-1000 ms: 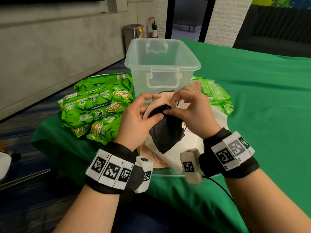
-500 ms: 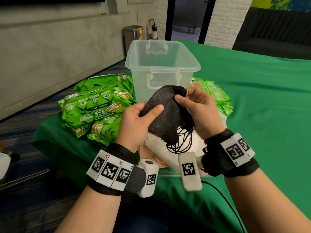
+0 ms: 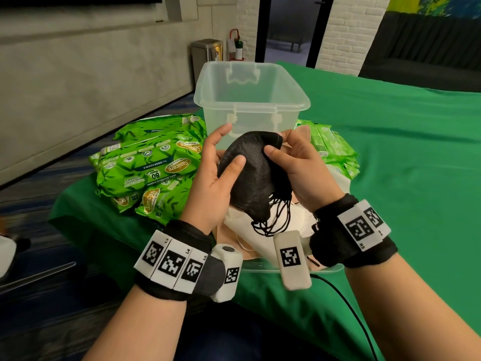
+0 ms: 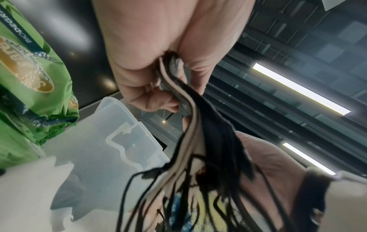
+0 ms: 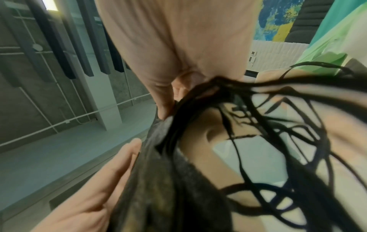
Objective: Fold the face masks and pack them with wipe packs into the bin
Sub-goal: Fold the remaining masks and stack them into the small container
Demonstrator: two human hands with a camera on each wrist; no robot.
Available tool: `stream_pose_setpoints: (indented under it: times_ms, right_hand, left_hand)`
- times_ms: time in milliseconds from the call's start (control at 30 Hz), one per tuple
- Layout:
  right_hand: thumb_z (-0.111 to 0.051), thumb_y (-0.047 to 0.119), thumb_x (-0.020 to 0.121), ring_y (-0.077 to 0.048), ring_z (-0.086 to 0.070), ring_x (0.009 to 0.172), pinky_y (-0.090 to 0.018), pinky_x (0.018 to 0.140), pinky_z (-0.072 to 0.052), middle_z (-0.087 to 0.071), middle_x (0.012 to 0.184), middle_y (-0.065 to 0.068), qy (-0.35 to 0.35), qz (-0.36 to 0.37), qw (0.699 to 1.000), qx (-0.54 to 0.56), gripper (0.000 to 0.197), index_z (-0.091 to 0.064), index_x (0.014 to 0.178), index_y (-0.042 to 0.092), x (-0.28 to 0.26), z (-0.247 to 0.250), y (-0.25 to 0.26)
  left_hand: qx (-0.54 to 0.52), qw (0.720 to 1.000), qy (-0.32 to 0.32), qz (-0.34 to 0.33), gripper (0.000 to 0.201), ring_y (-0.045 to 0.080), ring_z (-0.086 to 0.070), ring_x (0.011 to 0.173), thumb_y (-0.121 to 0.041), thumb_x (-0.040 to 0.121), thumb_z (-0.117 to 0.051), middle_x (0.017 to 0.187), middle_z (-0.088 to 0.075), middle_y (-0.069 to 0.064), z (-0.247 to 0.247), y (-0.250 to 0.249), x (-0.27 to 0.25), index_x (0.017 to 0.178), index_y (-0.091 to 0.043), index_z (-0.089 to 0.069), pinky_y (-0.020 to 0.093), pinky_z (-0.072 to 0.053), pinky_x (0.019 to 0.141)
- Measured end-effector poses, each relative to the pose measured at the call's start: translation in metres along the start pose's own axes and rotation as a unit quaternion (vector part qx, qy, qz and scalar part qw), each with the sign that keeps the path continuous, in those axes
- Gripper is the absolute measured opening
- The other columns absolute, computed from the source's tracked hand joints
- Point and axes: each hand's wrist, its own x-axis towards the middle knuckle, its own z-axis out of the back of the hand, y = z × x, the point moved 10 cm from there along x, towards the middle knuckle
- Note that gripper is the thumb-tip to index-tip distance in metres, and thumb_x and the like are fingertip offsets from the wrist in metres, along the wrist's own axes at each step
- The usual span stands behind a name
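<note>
A black face mask (image 3: 253, 175), folded flat, is held up between both hands just in front of the clear plastic bin (image 3: 250, 100). My left hand (image 3: 221, 168) grips its left side, thumb pressed on the front. My right hand (image 3: 294, 157) pinches its upper right edge. Black ear loops (image 3: 270, 217) dangle from the lower end. In the left wrist view the mask's folded layers (image 4: 190, 119) run between thumb and fingers. The right wrist view shows the mask (image 5: 158, 164) and tangled ear loops (image 5: 278, 141) up close. White and beige masks (image 3: 250, 230) lie below on a clear lid.
Green wipe packs (image 3: 148, 162) are piled left of the bin; more wipe packs (image 3: 330, 147) lie at its right. A green cloth (image 3: 403, 152) covers the table, whose near edge drops off by my wrists. A metal trash can (image 3: 207, 56) stands by the far wall.
Both hands lifted the black mask off the pile and up toward the bin. The mask went from partly open to folded flat, with its ear loops now hanging free.
</note>
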Motion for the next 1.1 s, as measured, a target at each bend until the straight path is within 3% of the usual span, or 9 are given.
stream_pose_setpoints:
  times_ms: [67,167,300,400,567,800,867,967,1100]
  right_hand:
    - [-0.048,-0.005,0.090,-0.011,-0.064,0.065,-0.024,0.063,-0.053,-0.067,0.071,-0.001,0.020,0.002,1.000,-0.010,0.015,-0.047,0.086,0.010,0.000,-0.004,0.001]
    - [-0.052,-0.004,0.088,-0.010,-0.063,0.063,-0.023,0.062,-0.053,-0.068,0.068,0.001,0.018,0.007,0.998,-0.058,0.018,-0.045,0.085,0.013,-0.001,-0.003,-0.001]
    - [-0.070,-0.004,0.074,-0.022,-0.064,0.074,-0.035,0.063,-0.056,-0.064,0.088,-0.014,0.047,-0.034,0.981,-0.186,0.043,-0.043,0.101,0.017,-0.008,0.001,-0.017]
    - [-0.070,-0.013,0.070,-0.008,-0.061,0.056,-0.021,0.050,-0.052,-0.061,0.074,-0.006,0.073,-0.056,0.964,-0.250,0.047,-0.045,0.094,0.020,-0.019,0.006,-0.022]
    - [-0.066,-0.015,0.072,-0.011,-0.053,0.045,-0.020,0.046,-0.046,-0.053,0.063,-0.009,-0.009,-0.049,0.978,-0.204,0.033,-0.058,0.088,0.013,-0.023,0.042,-0.015]
    - [-0.068,-0.007,0.076,-0.012,-0.054,0.052,-0.024,0.052,-0.046,-0.058,0.065,-0.008,-0.020,-0.072,0.963,-0.261,0.024,-0.057,0.084,0.014,-0.021,0.046,-0.025]
    - [-0.070,0.015,0.080,-0.016,-0.054,0.065,-0.026,0.059,-0.044,-0.061,0.078,-0.009,-0.007,-0.099,0.935,-0.342,0.019,-0.057,0.094,0.016,-0.021,0.053,-0.033]
    - [-0.065,0.050,0.076,-0.017,-0.051,0.101,-0.028,0.086,-0.039,-0.053,0.113,-0.002,0.095,-0.239,0.841,-0.477,0.054,-0.050,0.120,0.023,-0.032,0.056,-0.073]
    - [-0.070,0.060,0.065,-0.023,-0.043,0.120,-0.038,0.105,-0.035,-0.043,0.135,-0.005,0.153,-0.298,0.758,-0.559,0.084,-0.035,0.134,0.027,-0.037,0.051,-0.093]
  left_hand:
    - [0.006,1.000,0.020,-0.008,0.038,0.009,-0.058,0.096,-0.019,0.085,-0.054,0.098,-0.059,-0.003,-0.001,-0.001,0.001,0.110,-0.048,-0.053,0.028,-0.049,0.091]
    - [0.060,0.997,0.057,0.003,0.029,-0.003,-0.059,0.092,-0.002,0.085,-0.057,0.089,-0.067,-0.020,-0.005,0.003,0.005,0.091,-0.030,-0.064,0.014,-0.043,0.086]
    - [0.083,0.996,0.030,0.032,0.029,-0.010,-0.058,0.083,0.002,0.089,-0.054,0.086,-0.067,-0.015,0.004,0.010,0.008,0.087,-0.024,-0.067,0.007,-0.041,0.079]
    - [0.082,0.996,-0.016,0.034,0.029,-0.011,-0.057,0.085,0.000,0.090,-0.054,0.090,-0.065,-0.014,0.019,0.012,0.010,0.089,-0.027,-0.066,0.008,-0.040,0.082]
    - [0.083,0.994,-0.071,0.026,0.025,-0.014,-0.056,0.084,-0.001,0.089,-0.056,0.090,-0.064,-0.015,0.036,0.015,0.010,0.090,-0.024,-0.066,0.006,-0.040,0.081]
    - [0.112,0.988,-0.099,0.030,0.030,0.006,-0.062,0.092,-0.002,0.083,-0.064,0.090,-0.067,-0.011,0.048,0.020,0.007,0.083,-0.031,-0.066,0.022,-0.047,0.088]
    - [0.124,0.987,-0.103,0.029,0.031,0.009,-0.062,0.094,-0.002,0.082,-0.065,0.091,-0.068,-0.011,0.054,0.019,0.006,0.082,-0.033,-0.066,0.025,-0.047,0.091]
    - [0.136,0.985,-0.096,0.031,0.031,-0.002,-0.059,0.089,-0.002,0.083,-0.063,0.088,-0.066,-0.014,0.053,0.019,0.005,0.082,-0.033,-0.066,0.019,-0.045,0.089]
    - [0.141,0.986,-0.085,0.035,0.031,-0.007,-0.058,0.088,-0.002,0.085,-0.060,0.089,-0.067,-0.015,0.052,0.019,0.006,0.086,-0.032,-0.068,0.012,-0.042,0.086]
